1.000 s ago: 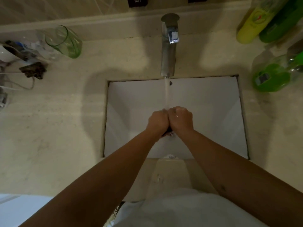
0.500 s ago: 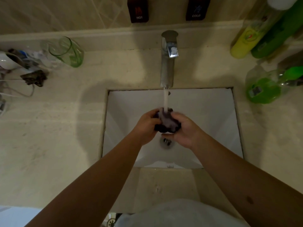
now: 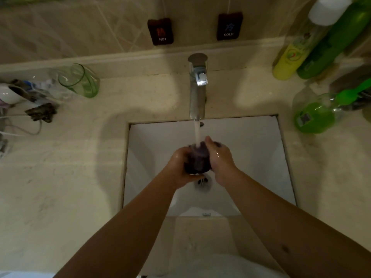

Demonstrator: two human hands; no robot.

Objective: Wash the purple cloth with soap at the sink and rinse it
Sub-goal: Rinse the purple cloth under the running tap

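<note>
the purple cloth (image 3: 197,160) is sitting bunched into a wad above the drain (image 3: 202,181) of the white sink (image 3: 251,157), directly under the running water stream (image 3: 197,135) from the single faucet (image 3: 197,87). the left hand (image 3: 180,169) is cupping the wad from the left and below, fingers curled round it. the right hand (image 3: 219,160) is gripping it from the right, thumb lying over the top.

progress, as a judgement: the cloth is getting wetted or rinsed; no lather is showing on it, so it cannot be told whether soaping is done or pending. wringing out and shutting off the water appear to be left.

count of items:
- one cloth, two hands, one faucet, one sink.
- two wall tags, hot tag (image 3: 160,32) and cold tag (image 3: 228,27), on the far wall.
- one green glass tumbler (image 3: 80,81) on the surface (image 3: 60,177) at far left, near a blurred clutter of small items.
- at far right, three bottles: one yellow bottle (image 3: 289,59), one dark green bottle (image 3: 329,41), one clear bottle of green liquid (image 3: 315,115).
</note>
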